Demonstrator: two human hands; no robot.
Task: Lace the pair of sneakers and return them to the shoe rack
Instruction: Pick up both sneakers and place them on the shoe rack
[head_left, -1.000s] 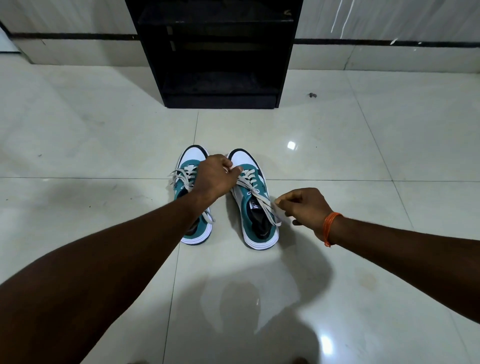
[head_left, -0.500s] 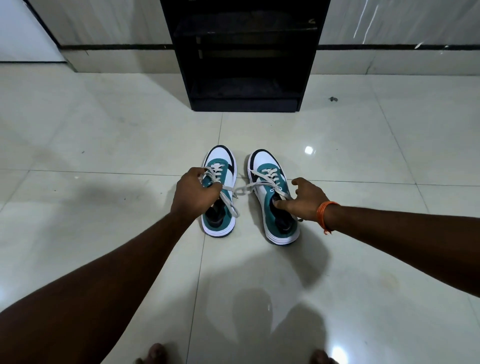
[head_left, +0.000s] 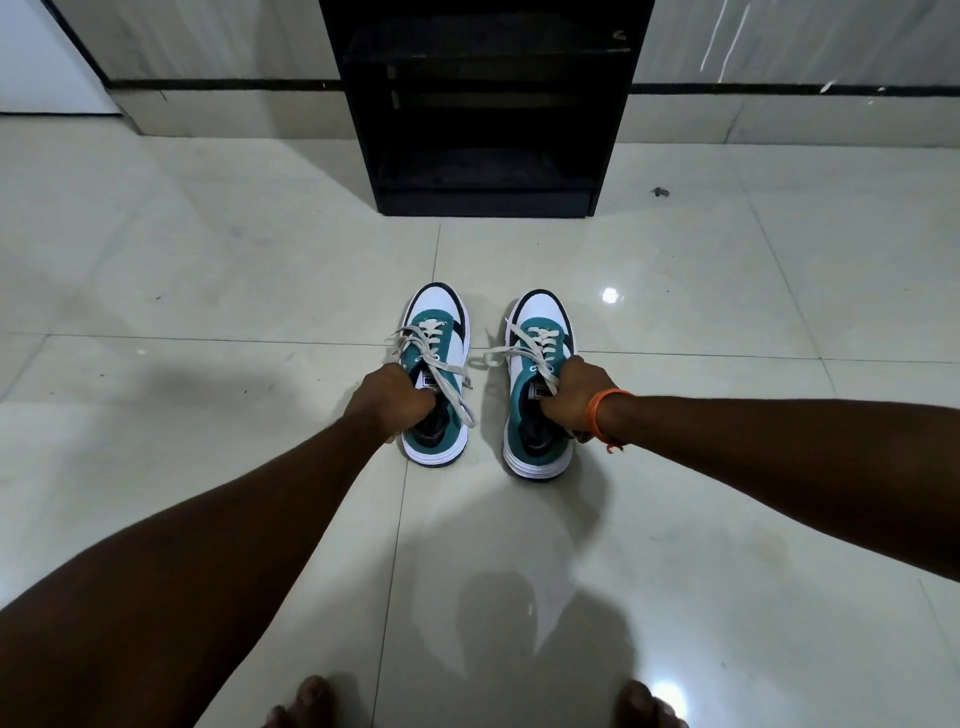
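Two teal-and-white sneakers stand side by side on the tiled floor, toes pointing away from me. My left hand (head_left: 390, 400) grips the left sneaker (head_left: 435, 332) at its collar, fingers inside the opening. My right hand (head_left: 571, 397), with an orange band at the wrist, holds the right sneaker (head_left: 537, 332) the same way. Grey-white laces run through the eyelets of both, and loose ends trail over the sides. The black shoe rack (head_left: 485, 109) stands straight ahead against the wall, its shelves dark.
Glossy pale floor tiles (head_left: 208, 270) spread all around. A small dark speck (head_left: 660, 192) lies right of the rack. My bare toes (head_left: 306, 701) show at the bottom edge. A white door or panel (head_left: 36, 62) is at the far left.
Both hands let go of the laces and moved back to the shoe openings, gripping the collars. The sneakers now sit farther apart. The view has shifted so the rack looks closer.
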